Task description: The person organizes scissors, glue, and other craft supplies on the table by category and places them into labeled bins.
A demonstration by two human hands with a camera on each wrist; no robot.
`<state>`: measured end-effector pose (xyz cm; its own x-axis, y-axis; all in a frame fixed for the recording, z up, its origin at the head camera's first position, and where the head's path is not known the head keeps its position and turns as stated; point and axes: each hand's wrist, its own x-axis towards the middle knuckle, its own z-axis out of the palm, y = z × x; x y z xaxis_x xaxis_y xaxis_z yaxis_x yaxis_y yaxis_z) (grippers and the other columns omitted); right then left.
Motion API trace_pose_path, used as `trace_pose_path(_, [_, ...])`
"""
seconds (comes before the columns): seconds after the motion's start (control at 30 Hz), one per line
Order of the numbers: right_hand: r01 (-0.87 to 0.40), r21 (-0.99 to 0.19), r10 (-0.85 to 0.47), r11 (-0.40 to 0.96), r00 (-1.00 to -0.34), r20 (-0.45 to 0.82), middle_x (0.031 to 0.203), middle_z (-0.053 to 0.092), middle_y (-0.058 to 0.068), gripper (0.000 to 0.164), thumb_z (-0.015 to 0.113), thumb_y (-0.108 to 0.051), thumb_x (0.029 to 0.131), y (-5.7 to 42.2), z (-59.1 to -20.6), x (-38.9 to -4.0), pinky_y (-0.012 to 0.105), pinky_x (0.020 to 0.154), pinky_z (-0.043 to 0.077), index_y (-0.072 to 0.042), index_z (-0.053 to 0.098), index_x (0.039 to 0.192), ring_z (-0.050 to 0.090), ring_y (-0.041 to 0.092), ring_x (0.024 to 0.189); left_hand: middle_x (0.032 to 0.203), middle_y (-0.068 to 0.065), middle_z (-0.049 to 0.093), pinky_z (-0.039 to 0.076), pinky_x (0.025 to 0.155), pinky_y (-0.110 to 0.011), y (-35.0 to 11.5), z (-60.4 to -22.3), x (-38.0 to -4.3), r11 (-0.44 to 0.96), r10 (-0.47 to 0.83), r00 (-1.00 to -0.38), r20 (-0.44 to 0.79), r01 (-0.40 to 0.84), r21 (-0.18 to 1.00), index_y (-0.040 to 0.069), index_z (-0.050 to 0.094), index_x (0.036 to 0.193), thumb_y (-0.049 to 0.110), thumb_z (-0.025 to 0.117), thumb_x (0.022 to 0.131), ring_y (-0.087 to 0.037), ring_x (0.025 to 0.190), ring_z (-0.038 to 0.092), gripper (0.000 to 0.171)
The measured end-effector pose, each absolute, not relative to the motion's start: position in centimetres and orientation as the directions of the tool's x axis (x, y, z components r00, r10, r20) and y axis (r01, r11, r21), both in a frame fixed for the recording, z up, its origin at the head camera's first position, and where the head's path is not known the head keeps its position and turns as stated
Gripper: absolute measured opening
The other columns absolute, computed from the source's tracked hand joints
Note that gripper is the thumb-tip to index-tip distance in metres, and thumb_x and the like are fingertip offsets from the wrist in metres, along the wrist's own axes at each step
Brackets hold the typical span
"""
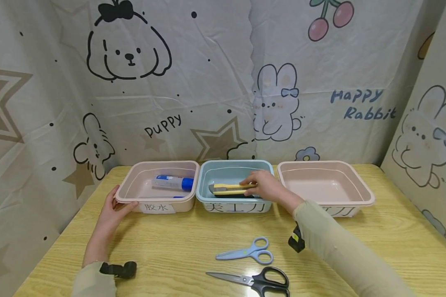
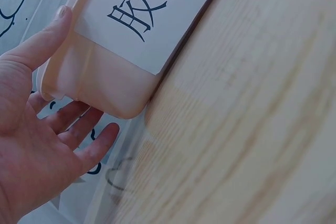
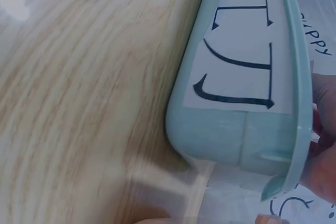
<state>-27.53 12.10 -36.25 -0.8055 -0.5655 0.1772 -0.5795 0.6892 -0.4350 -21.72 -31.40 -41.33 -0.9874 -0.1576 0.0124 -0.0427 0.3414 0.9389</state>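
Note:
My left hand [image 1: 110,212] holds the front left corner of the left pink bin [image 1: 134,181], thumb at the front rim and fingers round the side, as the left wrist view shows. In that bin lies a white tube with a blue cap [image 1: 172,182]. My right hand [image 1: 265,186] reaches into the middle blue bin [image 1: 234,172] and grips one end of a yellow utility knife [image 1: 226,189]. Something dark lies beneath the knife, mostly hidden. In the right wrist view the blue bin's rim hides most of the fingers.
A right pink bin [image 1: 323,185] stands beside the blue one, partly behind my right arm. Light blue scissors [image 1: 245,252] and black-handled scissors [image 1: 254,281] lie on the wooden table [image 1: 171,251] in front. A printed cloth [image 1: 215,82] hangs behind the bins.

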Motion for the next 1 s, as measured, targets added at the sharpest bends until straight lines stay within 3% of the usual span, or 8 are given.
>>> trace_pose_path(0.43, [-0.501, -0.454, -0.512, 0.737, -0.852, 0.108, 0.1, 0.068, 0.002, 0.021, 0.068, -0.02, 0.081, 11.8, -36.6, -28.0, 0.032, 0.077, 0.051, -0.013, 0.071, 0.101, 0.061, 0.02, 0.093, 0.152, -0.017, 0.008, 0.017, 0.108, -0.053, -31.3, -41.3, -21.7, 0.34, -0.148, -0.989, 0.017, -0.035, 0.94, 0.017, -0.006, 0.147, 0.029, 0.062, 0.086, -0.036, 0.133, 0.018, 0.092])
trace_pose_path(0.67, [-0.516, -0.411, -0.502, 0.752, -0.852, 0.151, 0.104, 0.066, 0.005, 0.019, 0.069, -0.018, 0.081, 11.9, -36.9, -28.1, 0.037, 0.083, 0.049, -0.011, 0.071, 0.099, 0.059, 0.023, 0.098, 0.152, -0.016, 0.007, 0.016, 0.109, -0.053, -31.0, -41.3, -21.7, 0.33, -0.142, -0.99, 0.008, -0.04, 0.943, 0.017, -0.007, 0.147, 0.029, 0.062, 0.086, -0.035, 0.134, 0.017, 0.093])
trace_pose_path(1.0, [-0.582, -0.454, -0.527, 0.674, -0.81, 0.257, 0.092, 0.068, 0.001, 0.016, 0.066, -0.016, 0.082, 12.6, -36.0, -26.0, 0.03, 0.074, 0.05, -0.01, 0.071, 0.097, 0.06, 0.014, 0.081, 0.152, -0.016, 0.007, 0.016, 0.109, -0.052, -31.1, -41.4, -21.8, 0.328, -0.159, -0.987, 0.002, -0.05, 0.943, 0.02, -0.007, 0.147, 0.028, 0.062, 0.086, -0.036, 0.134, 0.017, 0.092])
